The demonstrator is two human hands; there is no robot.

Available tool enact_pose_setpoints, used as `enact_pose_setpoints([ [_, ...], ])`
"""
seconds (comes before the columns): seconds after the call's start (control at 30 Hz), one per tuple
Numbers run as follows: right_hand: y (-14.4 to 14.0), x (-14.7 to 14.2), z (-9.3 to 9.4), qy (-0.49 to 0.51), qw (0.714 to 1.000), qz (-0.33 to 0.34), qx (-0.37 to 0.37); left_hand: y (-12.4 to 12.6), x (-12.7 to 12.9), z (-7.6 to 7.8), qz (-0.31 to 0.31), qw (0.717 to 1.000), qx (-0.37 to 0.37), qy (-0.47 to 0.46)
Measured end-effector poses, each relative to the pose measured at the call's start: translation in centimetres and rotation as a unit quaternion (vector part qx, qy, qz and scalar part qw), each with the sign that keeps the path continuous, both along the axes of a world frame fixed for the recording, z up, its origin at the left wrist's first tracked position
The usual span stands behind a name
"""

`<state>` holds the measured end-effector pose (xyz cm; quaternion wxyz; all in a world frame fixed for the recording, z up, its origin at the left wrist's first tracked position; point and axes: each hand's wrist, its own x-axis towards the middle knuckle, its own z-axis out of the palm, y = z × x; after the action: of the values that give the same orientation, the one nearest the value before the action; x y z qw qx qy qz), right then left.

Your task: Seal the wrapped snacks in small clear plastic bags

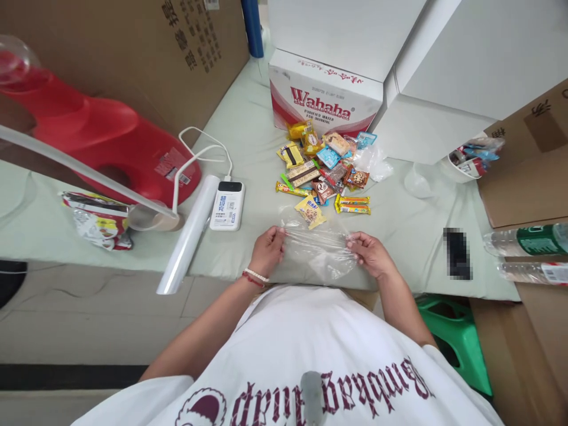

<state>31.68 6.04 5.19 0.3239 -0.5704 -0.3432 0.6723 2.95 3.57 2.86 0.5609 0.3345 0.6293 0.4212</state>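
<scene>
The left hand [268, 247] and right hand [369, 253] each pinch one side of a clear plastic bag [317, 249] between the fingers, drawing it taut over the table [248, 257], on the near side of the wrapped snacks [306, 173]. Spreading the bag seems the step in hand; the next move likely calls for an even, gentle grip. The bag's mouth is hard to make out.

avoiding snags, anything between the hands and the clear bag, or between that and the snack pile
Nothing visible: the left hand and right hand grip the clear bag. Between it and the snack pile lies a yellow packet, at the bag's far edge.
</scene>
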Motion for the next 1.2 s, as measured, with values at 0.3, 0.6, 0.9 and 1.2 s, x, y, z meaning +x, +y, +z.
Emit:
enact_pose_setpoints([
  [0.3, 1.6, 1.5, 1.1, 0.028, 0.997, -0.077, -0.004, -0.5, -0.2, 0.7, -0.029, 0.996, -0.070, -0.045],
  [0.6, -0.9, -0.2, -0.5, 0.094, 0.981, -0.166, -0.024, 0.0, 2.8, 1.0, -0.002, 0.988, 0.009, -0.154],
  [0.9, -0.2, 3.2, -1.3, -0.136, 0.976, -0.096, 0.141, 0.3, -3.6, 1.0, -0.183, 0.982, -0.054, -0.008],
  [1.2, -1.2, 0.7, -2.1, -0.112, 0.990, -0.067, 0.057, -2.8, -1.4, 0.3, -0.080, 0.815, 0.335, 0.465],
])
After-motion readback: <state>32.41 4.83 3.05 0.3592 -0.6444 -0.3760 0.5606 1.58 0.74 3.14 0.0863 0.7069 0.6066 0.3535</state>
